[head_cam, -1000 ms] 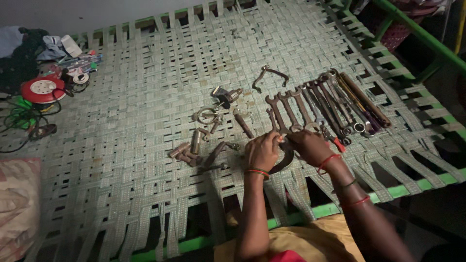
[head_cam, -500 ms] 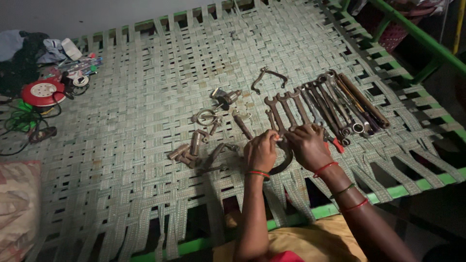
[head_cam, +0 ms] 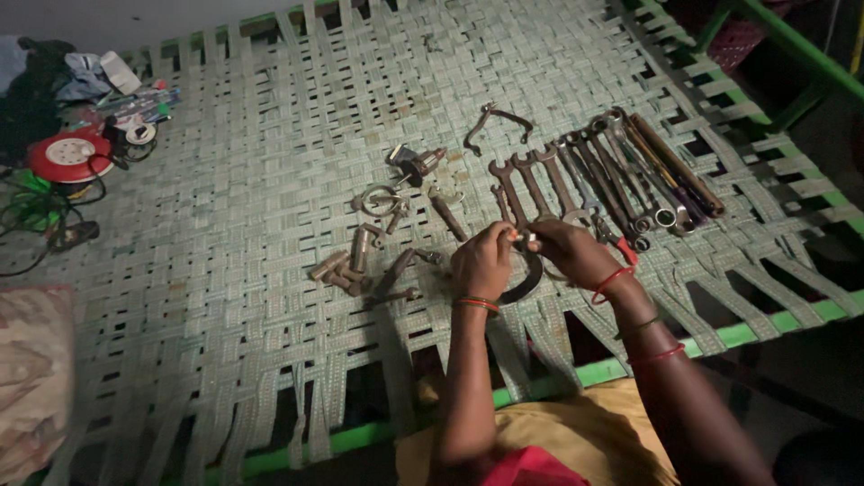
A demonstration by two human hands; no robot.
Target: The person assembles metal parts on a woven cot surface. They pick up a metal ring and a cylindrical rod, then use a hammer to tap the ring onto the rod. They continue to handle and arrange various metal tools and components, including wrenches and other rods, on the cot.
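Note:
My left hand [head_cam: 481, 262] and my right hand [head_cam: 569, 252] meet over a woven cot, fingertips pinching a small pale piece at the top of a dark curved metal tool [head_cam: 524, 281] that hangs below them. Both hands grip this tool. Just beyond my hands lies a row of rusty spanners [head_cam: 576, 180], laid side by side. To the left of my left hand sit several short metal sockets [head_cam: 346, 265] and a dark plier-like tool [head_cam: 396, 274].
The cot's green frame [head_cam: 558, 382] runs below my arms. A curved clamp [head_cam: 495, 121], a ring [head_cam: 380, 200] and small fittings [head_cam: 414, 162] lie mid-cot. A red round reel [head_cam: 67, 155], cables and clutter sit at the far left; a patterned cushion [head_cam: 31, 378] lower left.
My hands have stayed at the same spot on the curved tool, with the fingertips drawn closer together at its top. The tools on the cot have not moved.

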